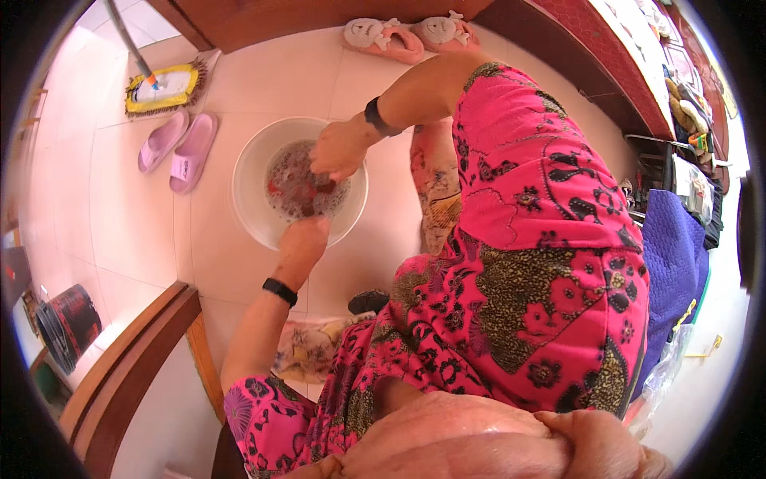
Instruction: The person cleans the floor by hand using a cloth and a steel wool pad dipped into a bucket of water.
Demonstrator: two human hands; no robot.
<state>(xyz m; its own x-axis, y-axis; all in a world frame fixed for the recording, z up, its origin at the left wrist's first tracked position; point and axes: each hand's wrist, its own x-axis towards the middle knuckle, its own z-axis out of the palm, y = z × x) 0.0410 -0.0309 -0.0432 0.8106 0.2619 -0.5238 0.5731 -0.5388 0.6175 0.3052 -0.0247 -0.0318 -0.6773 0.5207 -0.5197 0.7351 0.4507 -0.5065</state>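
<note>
A round white basin [254, 209] stands on the floor, holding sudsy water [289, 166] with something dark red in it, perhaps wet cloth. Over the right side of the basin, my right hand [339, 150] curls its fingers downward toward a dark, wet piece at the water. My left hand [305, 239] reaches across the near rim, its fingers closed and pointing into the suds. What either hand grips is hidden by the fingers and foam. Both wrists wear a black band.
Lilac slippers [193, 153] and a yellow-edged mop [163, 88] lie left of the basin. Pink slippers [383, 40] sit at the back. A wooden frame [132, 367] rises at the near left, with a black bucket [70, 326] beyond it. Purple fabric [674, 255] hangs at right.
</note>
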